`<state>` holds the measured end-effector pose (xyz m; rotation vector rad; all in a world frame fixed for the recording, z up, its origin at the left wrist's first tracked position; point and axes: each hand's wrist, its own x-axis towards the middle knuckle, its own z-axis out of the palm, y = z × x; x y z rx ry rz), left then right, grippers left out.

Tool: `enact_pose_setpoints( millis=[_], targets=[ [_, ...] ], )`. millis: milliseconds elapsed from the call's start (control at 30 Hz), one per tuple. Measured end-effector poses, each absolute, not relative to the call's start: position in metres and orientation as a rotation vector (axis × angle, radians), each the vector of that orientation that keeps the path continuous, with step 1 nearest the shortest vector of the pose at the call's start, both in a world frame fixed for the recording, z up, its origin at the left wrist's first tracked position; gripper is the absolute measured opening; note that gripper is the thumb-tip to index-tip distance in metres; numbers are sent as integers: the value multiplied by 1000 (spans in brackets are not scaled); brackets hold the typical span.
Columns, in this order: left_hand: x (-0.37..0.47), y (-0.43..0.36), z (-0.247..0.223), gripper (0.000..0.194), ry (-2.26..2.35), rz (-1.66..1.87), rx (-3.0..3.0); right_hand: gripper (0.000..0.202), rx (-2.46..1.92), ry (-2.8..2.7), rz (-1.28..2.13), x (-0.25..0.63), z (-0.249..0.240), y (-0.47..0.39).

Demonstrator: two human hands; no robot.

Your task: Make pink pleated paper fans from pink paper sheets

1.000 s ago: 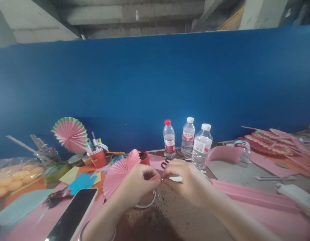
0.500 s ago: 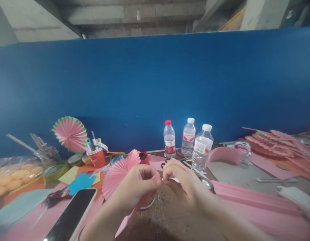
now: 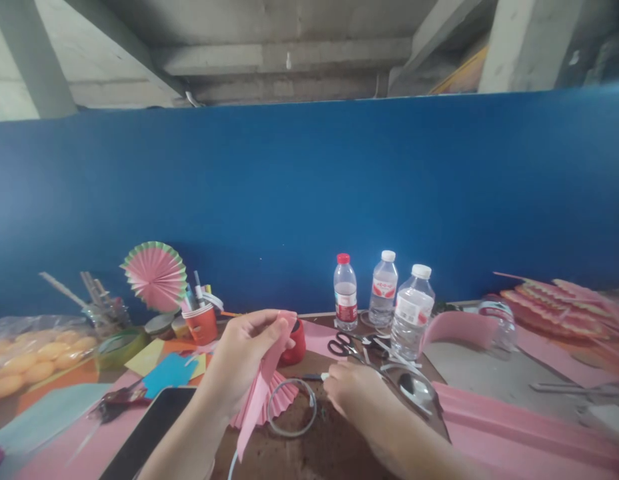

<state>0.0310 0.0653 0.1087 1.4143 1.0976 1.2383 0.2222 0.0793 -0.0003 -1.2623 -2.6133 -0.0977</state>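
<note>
My left hand (image 3: 257,350) is raised over the table, thumb and fingers pinching a pink paper strip (image 3: 259,407) that hangs down. Beneath it a pleated pink paper fan (image 3: 284,400) spreads out; whether the two are joined is hidden. My right hand (image 3: 352,387) is low at the tabletop with curled fingers on a thin tool (image 3: 314,377), dark at the tip and white near the fingers. Between the hands a pale looped cord (image 3: 292,435) lies near the fan. Black scissors (image 3: 342,345) rest just beyond my right hand.
Three water bottles (image 3: 345,293) stand at the back before a blue partition (image 3: 309,187). A red roll (image 3: 294,343) sits behind my left hand. Leftward are an orange pen cup (image 3: 202,323), a phone (image 3: 149,437) and a round paper fan (image 3: 156,277). Pleated pink paper (image 3: 514,427) lies right.
My hands have parted: the right moved down to the table at the thin tool, the left rose slightly with the strip. The pink fan now shows lower. The view has tilted up.
</note>
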Motion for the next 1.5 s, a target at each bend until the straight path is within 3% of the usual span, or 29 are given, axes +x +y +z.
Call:
enact_pose_setpoints(
  millis=[233, 700, 900, 1367, 1500],
  targets=[
    [31, 60, 119, 16, 1104, 1334, 1703, 23, -1437, -2683, -94, 208, -31, 84],
    [33, 60, 112, 11, 1174, 1394, 1622, 13, -1599, -2605, 151, 220, -21, 84],
    [34, 56, 113, 5, 1132, 1416, 1670, 29, -1634, -2487, 79, 222, -22, 88],
    [35, 57, 111, 10, 1304, 1426, 1875, 10, -1731, -2416, 526, 226, -18, 90],
    [37, 55, 110, 5, 1234, 1512, 1890, 30, -1730, -2449, 552, 223, -1, 74]
  ],
)
